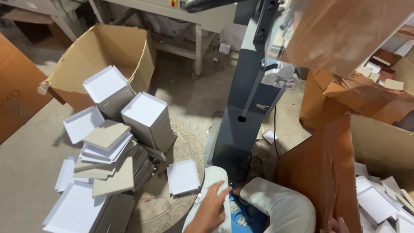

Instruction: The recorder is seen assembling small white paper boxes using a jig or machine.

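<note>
Left hand (212,210) open, fingers extended, empty, reaching toward single white square tray (183,177) lying flat on round patterned mat (189,142), just beside knee. Right hand (335,225) barely in view at lower edge against brown carton flap (321,172); grip state cannot be told. Tray judged light, stiff paperboard with shallow raised rim, edges liable to crush; best taken by opposite rims, thumb on top. Leaning stacks of white and grey trays (146,118) to left, likely to slide. Open brown carton (108,47) behind stacks. Grey machine column (246,99) centre. Small red-and-yellow warning label (173,3) on cabinet at top.
</note>
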